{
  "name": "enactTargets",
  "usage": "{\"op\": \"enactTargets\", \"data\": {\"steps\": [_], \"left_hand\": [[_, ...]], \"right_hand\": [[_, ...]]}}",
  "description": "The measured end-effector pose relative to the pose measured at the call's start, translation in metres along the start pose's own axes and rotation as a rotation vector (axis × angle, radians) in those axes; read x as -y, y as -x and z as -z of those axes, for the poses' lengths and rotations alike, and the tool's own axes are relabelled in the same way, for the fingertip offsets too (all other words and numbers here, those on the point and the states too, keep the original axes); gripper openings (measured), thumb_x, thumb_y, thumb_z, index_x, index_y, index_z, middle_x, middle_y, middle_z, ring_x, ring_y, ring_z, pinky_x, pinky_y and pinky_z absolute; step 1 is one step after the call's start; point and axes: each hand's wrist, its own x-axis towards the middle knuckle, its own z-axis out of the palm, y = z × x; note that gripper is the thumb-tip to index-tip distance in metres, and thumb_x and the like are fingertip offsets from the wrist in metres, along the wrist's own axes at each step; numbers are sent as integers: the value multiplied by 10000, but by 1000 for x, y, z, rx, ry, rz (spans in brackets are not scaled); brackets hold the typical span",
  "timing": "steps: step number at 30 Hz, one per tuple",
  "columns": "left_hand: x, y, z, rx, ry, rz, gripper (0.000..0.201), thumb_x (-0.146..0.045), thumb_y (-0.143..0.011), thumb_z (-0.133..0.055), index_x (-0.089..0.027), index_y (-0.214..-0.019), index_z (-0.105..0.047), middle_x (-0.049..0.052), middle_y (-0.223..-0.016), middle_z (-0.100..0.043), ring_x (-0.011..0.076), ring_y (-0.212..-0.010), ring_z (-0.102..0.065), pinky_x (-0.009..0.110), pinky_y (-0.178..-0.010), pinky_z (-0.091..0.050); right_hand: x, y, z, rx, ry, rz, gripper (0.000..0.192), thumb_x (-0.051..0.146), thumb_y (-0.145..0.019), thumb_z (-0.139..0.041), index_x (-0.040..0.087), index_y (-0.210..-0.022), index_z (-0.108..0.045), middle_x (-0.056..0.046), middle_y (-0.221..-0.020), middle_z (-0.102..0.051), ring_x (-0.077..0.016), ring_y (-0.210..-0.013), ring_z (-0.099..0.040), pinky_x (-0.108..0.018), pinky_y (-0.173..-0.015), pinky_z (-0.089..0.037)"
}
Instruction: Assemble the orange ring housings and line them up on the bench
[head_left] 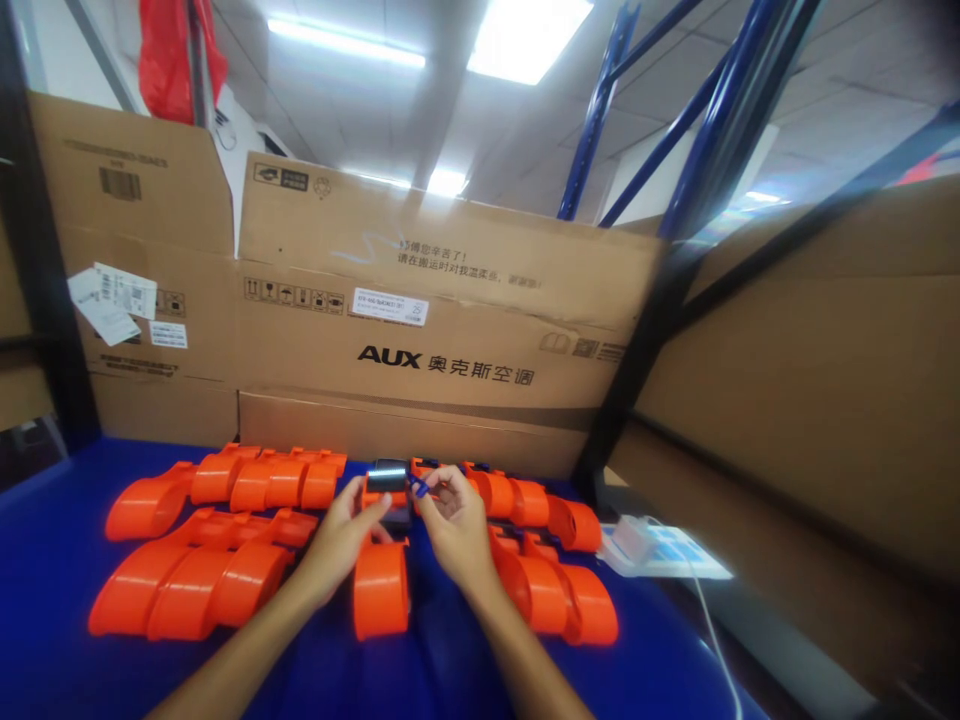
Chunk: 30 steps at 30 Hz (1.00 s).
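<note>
At lower centre of the frame, the left hand (346, 535) grips an orange plastic housing (381, 580) with a dark glossy top end (388, 476), resting on the blue table cover (45, 560). The right hand (452, 528) pinches a small blue part (419, 488) beside that end. Further orange housings (196, 578) lie left and right. Cardboard boxes (450, 330) stand behind.

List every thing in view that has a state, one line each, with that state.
Left hand: grip closed on the orange part.
Right hand: pinching a small blue piece.
Orange part: held at its top, lower end on the blue table.
Small blue piece: pinched at the part's top.
Other orange parts: lying flat in rows.
AUX carton: standing upright behind.
</note>
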Motion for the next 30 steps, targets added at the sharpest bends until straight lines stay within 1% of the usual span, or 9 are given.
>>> {"op": "enactTargets", "data": {"steps": [4,7,9,13,16,20,24,26,30], "left_hand": [[-3,2,-2,-10,10,3,426,-460,-798,-713,-203,-1120,-606,42,-974,-705,127,-575,-637,262,-592,-524],[-5,3,-3,18,-6,4,412,-462,-808,-702,-205,-1115,-605,46,-1002,-703,122,-571,-636,264,-594,-527],[-7,3,-3,45,-11,-6,406,-460,-808,-703,-202,-1107,-607,57,-1030,-702,125,-584,-640,269,-595,-531],[-6,5,-3,69,-14,-1,403,-464,-819,-692,-199,-1110,-604,75,-1045,-704,135,-600,-650,285,-610,-537],[-4,5,-2,42,-30,14,410,-469,-816,-695,-206,-1117,-605,61,-1028,-704,125,-585,-646,274,-607,-528],[-4,3,-3,49,15,21,431,-469,-789,-720,-210,-1117,-615,49,-998,-707,131,-599,-646,264,-586,-523],[-5,3,-4,40,56,46,442,-464,-757,-753,-200,-1091,-635,43,-942,-708,134,-612,-645,269,-605,-534],[-4,5,-5,26,81,70,446,-457,-739,-771,-197,-1078,-643,35,-900,-704,137,-625,-648,267,-617,-537],[-1,6,-6,10,138,118,502,-426,-715,-801,-208,-1130,-622,17,-870,-700,130,-600,-641,258,-595,-529]], "right_hand": [[2,3,4,41,268,93,108,304,-907,-586,208,-900,-537,-29,-867,-608,-175,-785,-600,-281,-710,-512],[5,3,12,130,461,168,93,263,-925,-554,203,-856,-541,-26,-842,-602,-178,-786,-575,-282,-716,-470],[8,2,17,202,521,206,130,257,-940,-537,205,-821,-531,-19,-804,-589,-174,-760,-557,-277,-697,-450],[11,4,21,293,590,264,124,252,-957,-524,209,-840,-530,-18,-802,-580,-171,-733,-532,-279,-686,-426],[11,4,21,302,616,297,93,245,-957,-526,212,-871,-539,-23,-813,-584,-175,-736,-529,-287,-690,-422],[10,2,22,309,585,338,127,239,-956,-522,213,-834,-539,-32,-814,-586,-181,-747,-531,-293,-691,-431],[8,0,21,332,569,348,155,245,-964,-519,218,-811,-528,-55,-886,-609,-199,-825,-568,-314,-752,-460],[6,0,19,315,564,350,171,250,-963,-526,222,-794,-526,-67,-928,-620,-210,-872,-587,-325,-781,-471],[8,2,15,277,587,353,173,256,-952,-551,225,-783,-533,-90,-1015,-629,-236,-976,-596,-359,-851,-473]]}}
